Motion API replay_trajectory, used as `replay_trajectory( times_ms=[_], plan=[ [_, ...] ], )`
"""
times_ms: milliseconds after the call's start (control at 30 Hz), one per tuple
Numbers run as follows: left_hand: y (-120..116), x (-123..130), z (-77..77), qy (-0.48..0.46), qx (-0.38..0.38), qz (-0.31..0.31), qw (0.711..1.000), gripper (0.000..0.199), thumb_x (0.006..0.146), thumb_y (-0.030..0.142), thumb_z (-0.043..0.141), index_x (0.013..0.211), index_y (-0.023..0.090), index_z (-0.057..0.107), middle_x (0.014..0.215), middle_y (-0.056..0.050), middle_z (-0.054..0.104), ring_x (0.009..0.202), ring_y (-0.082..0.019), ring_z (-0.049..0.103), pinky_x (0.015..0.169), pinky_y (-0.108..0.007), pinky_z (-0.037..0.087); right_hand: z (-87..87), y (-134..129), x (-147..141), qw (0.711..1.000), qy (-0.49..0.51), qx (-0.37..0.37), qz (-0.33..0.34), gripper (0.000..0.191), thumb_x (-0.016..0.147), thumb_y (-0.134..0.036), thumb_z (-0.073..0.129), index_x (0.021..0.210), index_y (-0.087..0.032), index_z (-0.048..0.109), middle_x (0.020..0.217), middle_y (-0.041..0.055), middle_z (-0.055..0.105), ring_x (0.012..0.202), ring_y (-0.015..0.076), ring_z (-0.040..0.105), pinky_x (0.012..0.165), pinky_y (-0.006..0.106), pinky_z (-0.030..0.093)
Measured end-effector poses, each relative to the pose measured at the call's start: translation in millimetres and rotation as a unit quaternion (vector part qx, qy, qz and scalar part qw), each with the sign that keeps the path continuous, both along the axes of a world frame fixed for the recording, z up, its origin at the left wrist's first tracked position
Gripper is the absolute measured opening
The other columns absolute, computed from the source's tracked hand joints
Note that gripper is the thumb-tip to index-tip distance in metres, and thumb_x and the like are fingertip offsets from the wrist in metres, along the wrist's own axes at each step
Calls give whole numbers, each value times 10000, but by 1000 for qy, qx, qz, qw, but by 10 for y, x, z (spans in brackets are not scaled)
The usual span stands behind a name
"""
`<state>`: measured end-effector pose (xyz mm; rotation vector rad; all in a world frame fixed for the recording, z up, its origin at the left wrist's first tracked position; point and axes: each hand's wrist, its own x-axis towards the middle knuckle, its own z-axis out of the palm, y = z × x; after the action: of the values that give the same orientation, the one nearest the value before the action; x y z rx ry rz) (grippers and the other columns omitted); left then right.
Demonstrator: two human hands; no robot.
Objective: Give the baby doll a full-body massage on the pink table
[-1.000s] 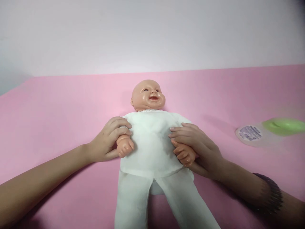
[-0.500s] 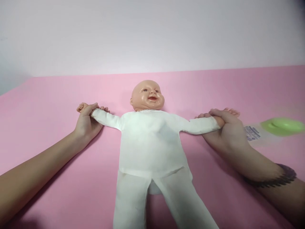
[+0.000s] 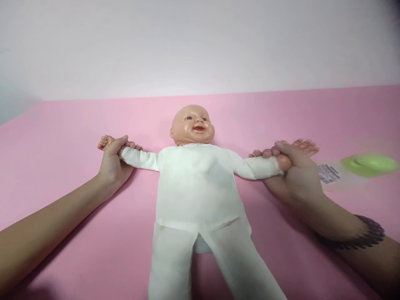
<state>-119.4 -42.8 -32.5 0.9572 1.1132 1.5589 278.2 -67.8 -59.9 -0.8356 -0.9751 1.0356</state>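
Left hand grasps one arm of the doll at frame left, right hand the other at frame right. I see the doll mid-frame between them, long axis running to the bottom edge, neither hand clearly nearer.

The left forearm is stretched forward from the lower left, and the right forearm from the lower right. The left hand and the right hand are held well apart, with palms turned partly upward. In each, the fingers are curled from below and the thumb is laid across above, in a grip.
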Motion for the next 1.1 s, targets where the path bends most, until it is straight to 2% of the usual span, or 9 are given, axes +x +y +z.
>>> replay_trajectory(
  times_ms=[133,233,333,467,567,633,700,800,1100],
  plan=[
    [-68,45,-14,-24,-10,4,1000,281,797,305,803,698,210,558,717,-5,570,752,-159,623,780,-324,604,23,-91,-63,998,-58,22,0,347,911,-342,737,624,-255,561,600,-17,550,625,200,647,802,463,668],
    [-171,32,-71,103,78,-35,991,297,838,358,821,706,206,603,738,-21,628,801,-180,653,771,-323,593,87,-211,-143,977,-194,85,-10,378,989,-314,660,620,-252,606,619,8,579,680,211,666,764,421,651],
    [-307,37,-98,239,152,-76,956,255,909,372,784,762,208,654,794,-31,691,792,-181,665,738,-320,570,186,-364,-251,941,-312,130,-15,416,1025,-281,610,611,-239,628,643,24,625,691,200,668,720,369,616],
    [-415,120,-65,353,306,-140,873,179,934,234,728,782,213,637,752,-19,668,720,-166,649,690,-316,548,245,-526,-374,937,-323,130,9,347,1005,-291,647,663,-234,625,652,12,629,627,182,627,568,309,543],
    [-413,180,-56,424,432,-163,779,163,889,142,717,790,227,619,694,1,646,654,-159,628,680,-332,549,241,-568,-432,918,-347,187,46,243,960,-220,686,729,-244,618,648,-9,600,552,170,560,486,305,489],
    [-404,196,-67,470,496,-165,711,161,865,118,713,802,239,626,689,7,666,651,-169,647,689,-344,560,240,-562,-462,885,-373,269,65,215,911,-121,698,771,-238,584,658,-19,569,552,161,544,510,314,483],
    [-401,197,-80,494,526,-163,673,165,856,104,705,821,247,630,702,10,685,669,-181,670,697,-348,571,243,-544,-485,835,-418,345,96,219,897,-67,672,800,-224,554,676,-18,550,577,155,540,568,334,481],
    [-408,187,-91,498,536,-160,663,174,844,88,709,858,241,627,721,0,685,689,-192,679,708,-356,575,238,-521,-495,779,-467,396,138,210,943,-78,616,813,-220,535,699,-3,559,627,164,548,628,364,475],
    [-408,183,-97,502,534,-165,661,170,845,91,704,869,239,625,755,-12,682,707,-196,668,722,-361,568,204,-524,-475,772,-468,407,142,235,922,-56,639,823,-224,508,737,-7,541,673,163,551,666,359,460]
  ],
)
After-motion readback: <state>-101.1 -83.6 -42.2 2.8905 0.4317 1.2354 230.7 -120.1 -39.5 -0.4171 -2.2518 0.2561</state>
